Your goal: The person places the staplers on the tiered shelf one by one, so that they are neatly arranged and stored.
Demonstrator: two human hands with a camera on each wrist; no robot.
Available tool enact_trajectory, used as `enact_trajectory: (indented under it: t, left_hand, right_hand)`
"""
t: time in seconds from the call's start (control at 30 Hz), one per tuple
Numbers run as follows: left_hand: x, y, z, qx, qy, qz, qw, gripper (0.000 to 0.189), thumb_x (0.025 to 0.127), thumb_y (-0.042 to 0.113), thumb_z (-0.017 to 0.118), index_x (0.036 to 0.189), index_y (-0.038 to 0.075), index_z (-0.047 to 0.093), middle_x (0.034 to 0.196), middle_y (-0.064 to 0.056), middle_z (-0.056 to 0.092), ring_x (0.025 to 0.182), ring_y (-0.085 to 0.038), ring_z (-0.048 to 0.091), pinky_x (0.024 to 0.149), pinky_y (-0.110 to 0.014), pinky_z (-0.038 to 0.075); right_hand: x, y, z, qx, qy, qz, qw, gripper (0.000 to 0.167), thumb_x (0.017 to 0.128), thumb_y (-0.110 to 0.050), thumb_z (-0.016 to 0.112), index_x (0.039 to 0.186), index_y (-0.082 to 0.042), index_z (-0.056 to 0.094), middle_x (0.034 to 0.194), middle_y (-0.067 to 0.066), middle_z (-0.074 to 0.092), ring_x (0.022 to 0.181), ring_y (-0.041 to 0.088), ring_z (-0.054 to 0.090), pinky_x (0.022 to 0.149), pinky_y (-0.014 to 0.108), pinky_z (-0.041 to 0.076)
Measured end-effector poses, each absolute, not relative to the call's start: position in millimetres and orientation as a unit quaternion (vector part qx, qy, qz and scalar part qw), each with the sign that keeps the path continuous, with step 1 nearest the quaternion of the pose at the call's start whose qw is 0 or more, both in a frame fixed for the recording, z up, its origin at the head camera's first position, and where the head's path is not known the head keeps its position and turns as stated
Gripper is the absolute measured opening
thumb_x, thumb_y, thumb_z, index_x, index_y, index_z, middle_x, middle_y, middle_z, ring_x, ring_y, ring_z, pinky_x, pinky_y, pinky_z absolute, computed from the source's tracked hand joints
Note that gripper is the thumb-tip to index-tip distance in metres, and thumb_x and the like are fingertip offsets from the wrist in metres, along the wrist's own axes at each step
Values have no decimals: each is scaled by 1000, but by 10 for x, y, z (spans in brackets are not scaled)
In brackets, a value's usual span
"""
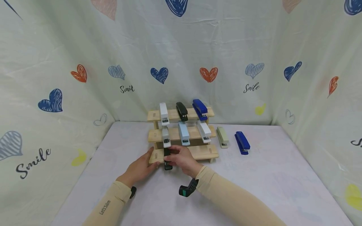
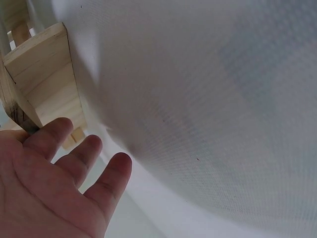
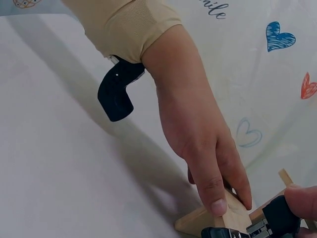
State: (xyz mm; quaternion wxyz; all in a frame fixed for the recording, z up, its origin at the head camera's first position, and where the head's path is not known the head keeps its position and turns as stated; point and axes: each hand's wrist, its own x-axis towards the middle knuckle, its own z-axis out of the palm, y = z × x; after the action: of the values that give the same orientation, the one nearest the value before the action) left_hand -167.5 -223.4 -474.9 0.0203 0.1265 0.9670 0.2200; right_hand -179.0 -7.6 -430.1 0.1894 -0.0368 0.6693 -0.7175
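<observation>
In the head view, my right hand (image 1: 183, 159) pinches a black stapler (image 1: 168, 166) at the left of the bottom shelf of a three-tier wooden rack (image 1: 204, 152). The stapler points front to back, its near end past the shelf's front edge. At that shelf's left end, my left hand (image 1: 140, 170) holds the corner, thumb along the front. In the right wrist view, the left hand (image 3: 190, 114) appears with thumb and finger on the board (image 3: 235, 215); right fingertips (image 3: 303, 198) press the black stapler (image 3: 280, 216). Three left fingers (image 2: 81, 156) spread below the board in the left wrist view.
The middle shelf carries a grey-white stapler (image 1: 166, 136), a light blue one (image 1: 183, 133) and a white one (image 1: 204, 131). Above are white (image 1: 164, 113), black (image 1: 182, 111) and blue (image 1: 200, 109) staplers. Right of the rack lie pale green (image 1: 222, 137) and blue (image 1: 242, 142) staplers.
</observation>
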Motion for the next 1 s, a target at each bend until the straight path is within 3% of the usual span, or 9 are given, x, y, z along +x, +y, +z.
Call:
enact_trajectory:
  t: [0.57,0.7,0.83,1.0]
  left_hand:
    - [-1661,-2214,-4728,120,967,223,23,79,101,41,58,155,-5,24,146,-28,45,132,-41,47,101,-55,43]
    - [-1655,-2211,-4728,124,966,224,21,79,101,40,58,155,-5,24,146,-28,45,132,-41,47,101,-55,43]
    - [-1650,-2211,-4728,124,966,225,23,79,101,40,58,155,-6,23,147,-28,44,132,-40,46,103,-54,42]
    - [-1639,-2205,-4705,123,967,223,26,79,102,41,57,155,-7,22,148,-29,41,133,-42,45,104,-54,40]
  right_hand:
    - [-1795,-60,-4323,-41,667,-720,189,55,86,1,75,136,4,55,124,18,62,96,21,66,89,49,54]
    - [-1760,0,-4362,-54,666,-720,188,62,85,-2,76,141,4,50,133,21,57,110,26,63,88,46,55]
    - [-1640,157,-4400,-80,670,-709,204,71,85,-5,76,147,6,41,143,26,47,127,36,51,89,43,54]
    - [-1583,505,-4420,-110,692,-670,244,61,90,-6,73,143,5,46,142,24,49,123,36,55,88,40,55]
